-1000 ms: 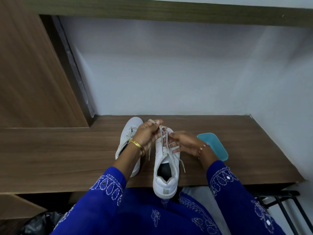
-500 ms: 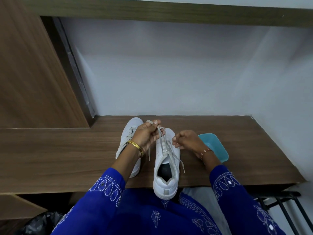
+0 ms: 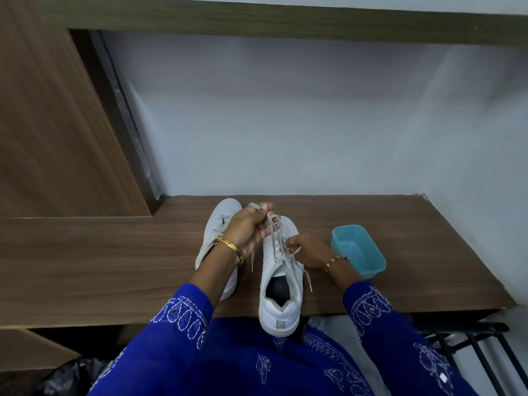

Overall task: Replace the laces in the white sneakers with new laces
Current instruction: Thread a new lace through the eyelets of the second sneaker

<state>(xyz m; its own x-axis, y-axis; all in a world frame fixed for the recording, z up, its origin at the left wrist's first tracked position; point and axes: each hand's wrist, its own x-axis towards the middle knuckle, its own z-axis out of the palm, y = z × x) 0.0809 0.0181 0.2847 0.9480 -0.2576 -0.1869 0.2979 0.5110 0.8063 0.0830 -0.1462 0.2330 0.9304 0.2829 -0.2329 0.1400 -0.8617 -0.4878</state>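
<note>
Looking down from the head camera, we see a brown wooden desk (image 3: 85,267) set against a pale wall (image 3: 285,124), and our two blue embroidered sleeves (image 3: 177,324) reaching over its near edge. Two white sneakers stand side by side on the desk with toes toward the wall: the left sneaker (image 3: 220,224) partly behind our left wrist, and the right sneaker (image 3: 281,281) with its heel hanging over the desk's near edge. Just right of that sneaker sits a blue plastic tub (image 3: 358,250), touching nothing else that we can tell. Our left hand (image 3: 247,228), with a gold bangle (image 3: 233,248) on the wrist, pinches a grey lace (image 3: 278,238) and holds it up above the right sneaker's toe. Our right hand (image 3: 307,250) is curled at the eyelets with fingertips on the crossed lace. One lace end (image 3: 308,281) dangles beside the sneaker's right side.
</note>
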